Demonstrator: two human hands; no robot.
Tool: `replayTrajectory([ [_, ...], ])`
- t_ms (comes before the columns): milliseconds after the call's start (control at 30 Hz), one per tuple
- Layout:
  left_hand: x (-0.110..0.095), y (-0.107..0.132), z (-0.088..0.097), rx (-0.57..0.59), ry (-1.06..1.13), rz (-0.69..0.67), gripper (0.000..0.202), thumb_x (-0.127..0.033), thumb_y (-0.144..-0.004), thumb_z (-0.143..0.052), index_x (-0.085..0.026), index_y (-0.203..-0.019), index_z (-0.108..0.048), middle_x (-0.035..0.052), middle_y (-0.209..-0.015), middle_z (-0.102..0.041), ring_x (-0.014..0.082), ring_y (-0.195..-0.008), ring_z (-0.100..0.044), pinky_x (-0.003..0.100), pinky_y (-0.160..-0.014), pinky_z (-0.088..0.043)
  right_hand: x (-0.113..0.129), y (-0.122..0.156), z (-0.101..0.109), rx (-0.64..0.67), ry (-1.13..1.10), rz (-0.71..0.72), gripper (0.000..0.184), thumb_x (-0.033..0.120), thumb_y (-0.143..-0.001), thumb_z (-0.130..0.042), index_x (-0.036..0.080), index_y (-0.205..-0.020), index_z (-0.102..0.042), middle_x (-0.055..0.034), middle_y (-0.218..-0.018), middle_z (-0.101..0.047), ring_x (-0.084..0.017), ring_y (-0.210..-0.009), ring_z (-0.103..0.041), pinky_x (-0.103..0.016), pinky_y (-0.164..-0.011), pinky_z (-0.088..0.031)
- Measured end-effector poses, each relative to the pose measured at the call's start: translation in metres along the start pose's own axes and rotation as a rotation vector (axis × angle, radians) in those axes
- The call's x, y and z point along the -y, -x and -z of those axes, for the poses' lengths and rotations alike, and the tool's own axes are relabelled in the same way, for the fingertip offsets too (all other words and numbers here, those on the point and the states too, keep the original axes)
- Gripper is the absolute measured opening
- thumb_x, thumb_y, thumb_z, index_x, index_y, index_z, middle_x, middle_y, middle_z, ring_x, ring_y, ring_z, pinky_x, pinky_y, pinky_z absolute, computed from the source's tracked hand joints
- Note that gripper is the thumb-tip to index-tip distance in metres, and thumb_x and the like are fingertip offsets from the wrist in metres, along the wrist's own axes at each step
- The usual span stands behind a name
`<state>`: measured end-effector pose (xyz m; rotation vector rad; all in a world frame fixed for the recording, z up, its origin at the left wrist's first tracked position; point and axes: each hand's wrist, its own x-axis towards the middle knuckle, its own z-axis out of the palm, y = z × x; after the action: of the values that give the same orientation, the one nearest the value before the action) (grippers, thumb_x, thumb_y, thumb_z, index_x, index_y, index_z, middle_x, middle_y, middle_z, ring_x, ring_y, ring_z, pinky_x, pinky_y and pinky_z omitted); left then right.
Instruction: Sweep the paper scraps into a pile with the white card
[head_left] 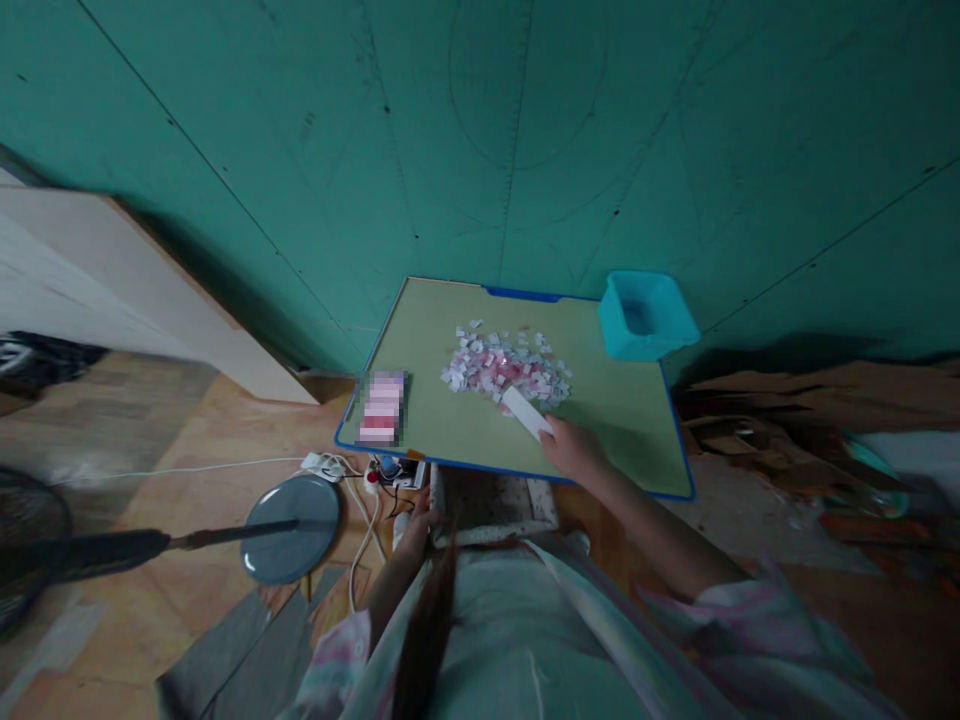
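Scraps (480,368) may scatter
Yr R hand (576,450) grips white bar (525,411); hard push cd spill 'em; L hand (421,522) grip unclear

A white bar (527,414) (slanted) meets the pink-and-white scrap pile (478,367).

No text, label, brand or number can be read here. The green wall panel (480,150) bears faint dark marks, among them long lines with ruler-like ticks, a rounded outline and small smudged patches that could be characters, all too dim to make out. The pink-and-white object (381,408) on the surface (630,420) is blurred into coarse blocks, any print on the small paper pieces (504,368) is too tiny to tell, and the white pattern on the black item (45,362) at far left is unclear
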<state>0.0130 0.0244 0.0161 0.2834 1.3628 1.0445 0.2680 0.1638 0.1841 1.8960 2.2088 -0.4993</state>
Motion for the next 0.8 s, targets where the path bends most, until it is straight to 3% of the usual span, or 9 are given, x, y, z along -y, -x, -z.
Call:
replayTrajectory([
  [333, -0.002, 0.005, -0.002, 0.077, 0.013, -0.022, 0.065, -0.007, -0.057, -0.05, -0.027, -0.119, -0.052, -0.0014, -0.098, -0.067, 0.0183, -0.093, -0.06, 0.028, -0.078, -0.046, 0.017, 0.022, -0.005, 0.06, -0.012, 0.205, 0.024, 0.027, -0.089, -0.036, 0.019, -0.094, -0.058, -0.0067, -0.092, -0.068, -0.018, -0.079, -0.063, -0.026, -0.062, -0.034],
  [567, 0.0, 0.002, 0.0, 0.061, -0.013, -0.019, 0.059, -0.007, -0.057, -0.053, -0.025, -0.113, -0.052, -0.0014, -0.096, -0.066, 0.0207, -0.097, -0.058, 0.028, -0.078, -0.044, 0.003, 0.017, 0.001, 0.019, -0.004, 0.063, 0.026, 0.027, -0.089, -0.036, 0.018, -0.101, -0.058, -0.0086, -0.096, -0.069, -0.02, -0.084, -0.064, -0.026, -0.064, -0.035],
  [800, 0.002, -0.006, 0.002, 0.04, -0.049, 0.043, 0.069, -0.009, -0.05, -0.053, -0.024, -0.117, -0.049, 0.0002, -0.102, -0.064, 0.0246, -0.102, -0.054, 0.032, -0.08, -0.043, 0.008, 0.023, -0.002, 0.04, -0.053, 0.12, 0.027, 0.028, -0.089, -0.036, 0.018, -0.101, -0.059, -0.0084, -0.097, -0.069, -0.02, -0.084, -0.064, -0.026, -0.065, -0.036],
])
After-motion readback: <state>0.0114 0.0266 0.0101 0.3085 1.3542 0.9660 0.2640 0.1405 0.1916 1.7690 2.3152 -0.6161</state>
